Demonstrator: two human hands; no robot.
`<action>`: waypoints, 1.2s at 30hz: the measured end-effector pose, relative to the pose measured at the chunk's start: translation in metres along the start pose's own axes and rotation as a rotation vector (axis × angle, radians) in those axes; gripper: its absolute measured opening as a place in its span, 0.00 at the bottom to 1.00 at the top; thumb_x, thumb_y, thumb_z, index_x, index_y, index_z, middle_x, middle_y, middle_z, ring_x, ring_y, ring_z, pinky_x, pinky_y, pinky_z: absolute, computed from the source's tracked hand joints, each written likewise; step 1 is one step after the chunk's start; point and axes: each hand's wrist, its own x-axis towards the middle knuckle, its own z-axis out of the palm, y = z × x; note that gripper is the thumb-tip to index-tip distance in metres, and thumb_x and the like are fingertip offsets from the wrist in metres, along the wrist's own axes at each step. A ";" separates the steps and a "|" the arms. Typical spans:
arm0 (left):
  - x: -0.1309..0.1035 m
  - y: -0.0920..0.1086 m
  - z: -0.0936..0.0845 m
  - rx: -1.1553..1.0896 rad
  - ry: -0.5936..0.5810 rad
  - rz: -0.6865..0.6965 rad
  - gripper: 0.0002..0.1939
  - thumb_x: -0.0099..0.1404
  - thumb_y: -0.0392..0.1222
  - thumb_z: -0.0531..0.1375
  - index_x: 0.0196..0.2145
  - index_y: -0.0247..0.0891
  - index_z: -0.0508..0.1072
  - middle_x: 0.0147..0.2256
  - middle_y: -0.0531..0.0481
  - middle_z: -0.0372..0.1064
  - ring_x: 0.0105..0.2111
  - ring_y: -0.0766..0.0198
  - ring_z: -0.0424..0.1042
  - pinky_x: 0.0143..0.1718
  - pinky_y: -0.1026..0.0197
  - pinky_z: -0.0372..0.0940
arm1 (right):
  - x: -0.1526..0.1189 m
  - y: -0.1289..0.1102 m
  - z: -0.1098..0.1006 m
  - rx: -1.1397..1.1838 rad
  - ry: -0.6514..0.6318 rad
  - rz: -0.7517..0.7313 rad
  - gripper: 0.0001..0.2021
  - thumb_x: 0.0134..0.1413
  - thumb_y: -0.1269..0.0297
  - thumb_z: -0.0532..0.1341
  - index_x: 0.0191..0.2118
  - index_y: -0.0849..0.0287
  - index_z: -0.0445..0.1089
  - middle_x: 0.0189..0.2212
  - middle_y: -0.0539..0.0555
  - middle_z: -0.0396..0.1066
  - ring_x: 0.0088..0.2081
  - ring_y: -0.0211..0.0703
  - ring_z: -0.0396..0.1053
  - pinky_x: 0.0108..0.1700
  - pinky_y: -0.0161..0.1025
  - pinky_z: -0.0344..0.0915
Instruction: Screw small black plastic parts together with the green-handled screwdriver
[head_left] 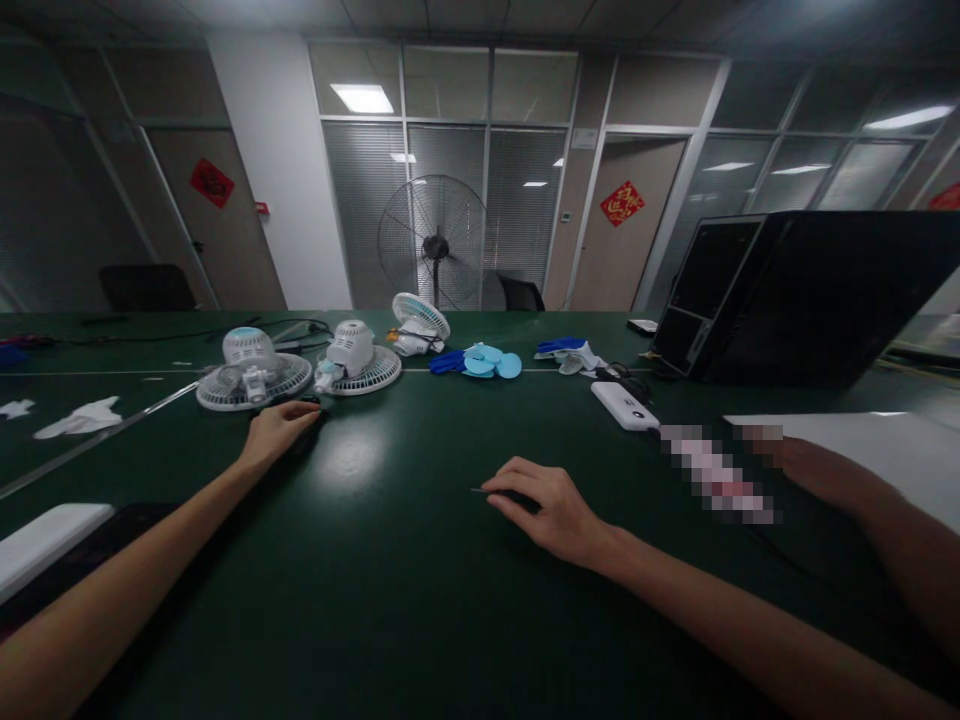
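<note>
On the left, my left hand (281, 432) reaches over the green table (375, 600), its fingers pinched together near a small dark thing too small to name. Just beyond it lie two white fans, one face-down (251, 365) and one beside it (356, 355). My right hand (551, 505) is at the middle, thumb and index finger closed on a thin metal piece (478, 490) that points left. A third white fan (420, 322) leans farther back, next to blue gloves (448, 362) and light-blue fan blades (491, 361).
Another person's hand (817, 465) is at the right, near a partly blurred object and a white board (915, 450). A white power bank (624, 405), more gloves (574, 353) and a large black monitor (840, 300) stand or lie nearby. White cloth (81, 417) lies left.
</note>
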 end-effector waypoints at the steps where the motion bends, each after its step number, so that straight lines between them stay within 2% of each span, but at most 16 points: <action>1: 0.000 0.000 0.000 0.004 0.006 -0.007 0.25 0.59 0.57 0.65 0.47 0.39 0.84 0.44 0.44 0.83 0.45 0.47 0.80 0.45 0.56 0.70 | 0.000 0.000 0.000 0.001 -0.002 -0.001 0.11 0.71 0.67 0.62 0.56 0.57 0.75 0.48 0.55 0.75 0.44 0.42 0.76 0.45 0.39 0.77; 6: -0.002 0.003 -0.001 0.000 0.022 -0.032 0.23 0.58 0.57 0.66 0.45 0.39 0.84 0.43 0.43 0.83 0.46 0.46 0.80 0.45 0.56 0.70 | -0.001 0.002 0.001 0.001 -0.005 -0.006 0.12 0.72 0.67 0.62 0.56 0.57 0.74 0.48 0.55 0.75 0.44 0.42 0.76 0.45 0.39 0.77; 12: -0.002 0.004 0.000 -0.008 0.021 -0.015 0.22 0.59 0.55 0.65 0.45 0.40 0.84 0.44 0.43 0.83 0.47 0.45 0.80 0.48 0.54 0.70 | 0.000 0.001 -0.001 0.004 -0.014 -0.009 0.12 0.72 0.67 0.62 0.57 0.57 0.74 0.49 0.55 0.75 0.45 0.42 0.76 0.45 0.38 0.77; 22: -0.002 0.004 -0.002 0.047 0.032 0.008 0.21 0.60 0.54 0.63 0.45 0.40 0.84 0.44 0.43 0.83 0.47 0.46 0.80 0.48 0.56 0.70 | 0.000 0.002 0.000 0.005 -0.016 -0.010 0.12 0.72 0.67 0.62 0.56 0.56 0.74 0.49 0.55 0.76 0.45 0.42 0.77 0.45 0.38 0.77; 30: -0.008 0.004 0.011 0.214 0.099 0.238 0.21 0.66 0.48 0.56 0.47 0.37 0.84 0.51 0.40 0.80 0.47 0.47 0.80 0.50 0.56 0.70 | 0.000 0.001 0.001 -0.018 0.001 -0.021 0.12 0.72 0.66 0.62 0.56 0.56 0.74 0.47 0.55 0.76 0.43 0.43 0.77 0.44 0.39 0.77; 32: -0.009 0.004 0.011 0.226 0.098 0.246 0.22 0.66 0.48 0.56 0.48 0.37 0.83 0.51 0.40 0.80 0.47 0.48 0.80 0.50 0.57 0.71 | 0.000 0.001 0.001 -0.015 -0.005 -0.017 0.12 0.72 0.66 0.62 0.56 0.56 0.74 0.47 0.55 0.76 0.43 0.42 0.77 0.44 0.39 0.77; 36: -0.009 0.009 0.006 0.168 0.065 0.203 0.23 0.63 0.47 0.57 0.51 0.37 0.82 0.46 0.42 0.81 0.45 0.48 0.80 0.49 0.57 0.71 | -0.001 -0.001 -0.001 -0.012 -0.024 -0.006 0.12 0.72 0.66 0.62 0.56 0.56 0.75 0.48 0.55 0.76 0.44 0.42 0.76 0.44 0.39 0.77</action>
